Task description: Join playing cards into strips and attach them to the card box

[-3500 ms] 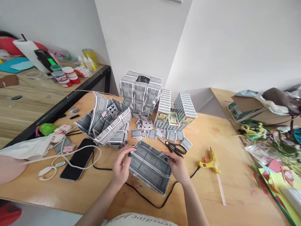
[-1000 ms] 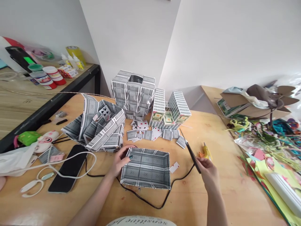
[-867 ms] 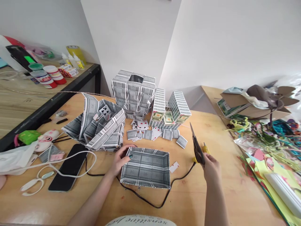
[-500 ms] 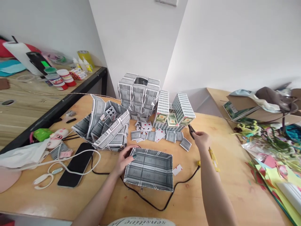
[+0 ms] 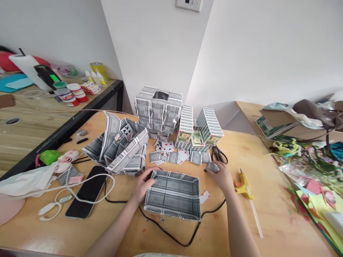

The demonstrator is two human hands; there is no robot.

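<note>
A shallow open tray made of grey-backed playing cards (image 5: 173, 192) lies on the wooden table (image 5: 241, 228) in front of me. My left hand (image 5: 144, 185) rests on the tray's left rim, fingers curled over its far left corner. My right hand (image 5: 222, 175) is just past the tray's right far corner, fingers closed on a small folded card piece (image 5: 212, 166). Black-handled scissors (image 5: 219, 154) lie on the table a little beyond that hand, untouched.
Behind the tray lie loose folded cards (image 5: 177, 156), a half-collapsed card box (image 5: 120, 146), a tall card tower (image 5: 158, 110) and card packs (image 5: 198, 128). A yellow glue gun (image 5: 242, 184) with black cable (image 5: 171, 233) lies right, a phone (image 5: 85, 191) left, paper scraps (image 5: 313, 178) far right.
My right hand carried the scissors away to the far right, set them down by the card packs, then came back and closed on a folded card piece. The left hand stayed on the tray.
</note>
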